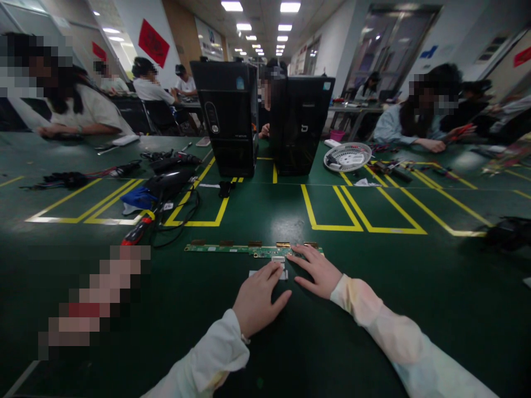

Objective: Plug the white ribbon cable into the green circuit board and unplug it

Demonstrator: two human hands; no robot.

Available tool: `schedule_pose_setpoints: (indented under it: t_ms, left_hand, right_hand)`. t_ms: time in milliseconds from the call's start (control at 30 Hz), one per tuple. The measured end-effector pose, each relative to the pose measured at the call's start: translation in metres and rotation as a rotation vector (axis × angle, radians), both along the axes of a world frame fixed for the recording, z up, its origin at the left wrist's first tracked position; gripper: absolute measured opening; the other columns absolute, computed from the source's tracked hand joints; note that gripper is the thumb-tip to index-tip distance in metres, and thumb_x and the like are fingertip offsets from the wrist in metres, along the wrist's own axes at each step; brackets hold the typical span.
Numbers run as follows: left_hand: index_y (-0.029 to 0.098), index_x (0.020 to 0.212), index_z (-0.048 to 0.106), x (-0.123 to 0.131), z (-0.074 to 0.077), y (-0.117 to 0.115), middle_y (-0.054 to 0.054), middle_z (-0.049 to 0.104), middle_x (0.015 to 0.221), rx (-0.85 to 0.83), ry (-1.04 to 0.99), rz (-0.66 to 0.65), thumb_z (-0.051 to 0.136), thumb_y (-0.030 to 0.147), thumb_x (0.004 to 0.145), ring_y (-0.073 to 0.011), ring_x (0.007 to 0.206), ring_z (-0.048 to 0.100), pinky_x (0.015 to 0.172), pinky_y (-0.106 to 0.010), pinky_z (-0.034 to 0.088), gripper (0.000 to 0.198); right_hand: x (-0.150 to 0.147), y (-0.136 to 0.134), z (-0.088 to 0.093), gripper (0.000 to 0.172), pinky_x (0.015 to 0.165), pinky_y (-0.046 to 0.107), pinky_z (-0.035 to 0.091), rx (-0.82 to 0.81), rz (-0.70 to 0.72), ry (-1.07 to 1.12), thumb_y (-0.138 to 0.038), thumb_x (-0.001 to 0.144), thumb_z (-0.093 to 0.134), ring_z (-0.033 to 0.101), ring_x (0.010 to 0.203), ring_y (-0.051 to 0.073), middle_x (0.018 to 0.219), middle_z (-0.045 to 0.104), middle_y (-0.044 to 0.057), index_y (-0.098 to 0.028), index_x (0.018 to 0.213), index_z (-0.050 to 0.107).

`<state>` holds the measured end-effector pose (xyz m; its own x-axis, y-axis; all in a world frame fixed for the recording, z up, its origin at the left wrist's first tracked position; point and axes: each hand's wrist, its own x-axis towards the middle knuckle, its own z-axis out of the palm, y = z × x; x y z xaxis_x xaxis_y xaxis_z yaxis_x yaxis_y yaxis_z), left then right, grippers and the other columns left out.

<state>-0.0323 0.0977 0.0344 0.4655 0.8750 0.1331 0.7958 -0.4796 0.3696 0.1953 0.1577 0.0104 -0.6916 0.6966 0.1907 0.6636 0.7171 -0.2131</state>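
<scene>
The circuit board (224, 249) lies flat on the green tabletop (174, 337), just beyond the fingertips. The right hand (319, 271) is spread and unclenched, its fingertips resting on the board's right part. The left hand (255, 298) has fingers together over a white strip (254, 273) and near a white connector (277, 258); whether they pinch anything, I cannot tell. Long and thin, the board is probably light, stiff and fragile, best held by its bare edges, away from the gold-coloured tabs (283, 244). A black cable (182, 240) curls near its left end, the nearest obstacle. Farther off stand two black computer towers (226, 121), with a white basket (362, 161) beside them.
</scene>
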Motion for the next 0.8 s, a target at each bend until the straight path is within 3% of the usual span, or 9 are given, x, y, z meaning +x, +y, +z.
schedule_pose_setpoints:
  t_ms: [167,400,567,800]
  left_hand:
    - [0.019,0.132,0.046,0.0,0.003,0.0,-0.009,0.049,0.138,0.032,-0.044,-0.036,0.041,0.043,0.092,-0.0235,0.129,0.043,0.11,-0.045,0.032,0.047]
    - [0.021,0.129,0.05,-0.012,0.017,-0.005,-0.011,0.046,0.139,0.058,-0.073,0.093,0.039,0.037,0.093,-0.025,0.129,0.042,0.104,-0.046,0.041,0.041]
    - [0.023,0.133,0.048,-0.047,0.017,-0.022,-0.01,0.042,0.145,-0.013,0.014,0.237,0.038,0.043,0.092,-0.0288,0.133,0.038,0.102,-0.052,0.041,0.047]
    - [0.024,0.135,0.046,-0.097,-0.003,-0.059,-0.008,0.043,0.143,0.013,0.055,0.444,0.038,0.047,0.091,-0.0282,0.13,0.043,0.101,-0.049,0.043,0.051]
  right_hand:
    - [-0.001,-0.001,0.002,0.056,0.111,0.05,0.023,-0.001,-0.004,-0.007,-0.042,0.088,0.05,0.027,0.135,0.027,0.144,0.035,0.013,-0.019,0.139,0.041]
    - [-0.001,0.0,0.003,0.056,0.111,0.051,0.024,-0.003,0.002,0.001,-0.041,0.088,0.049,0.028,0.135,0.027,0.143,0.036,0.015,-0.017,0.139,0.04]
    - [0.0,0.0,0.002,0.056,0.112,0.052,0.023,0.007,0.011,-0.004,-0.043,0.09,0.045,0.027,0.135,0.027,0.144,0.034,0.014,-0.017,0.139,0.039]
    - [-0.001,-0.002,0.004,0.052,0.111,0.054,0.022,0.021,-0.003,-0.02,-0.041,0.091,0.044,0.026,0.136,0.028,0.144,0.034,0.015,-0.018,0.138,0.042]
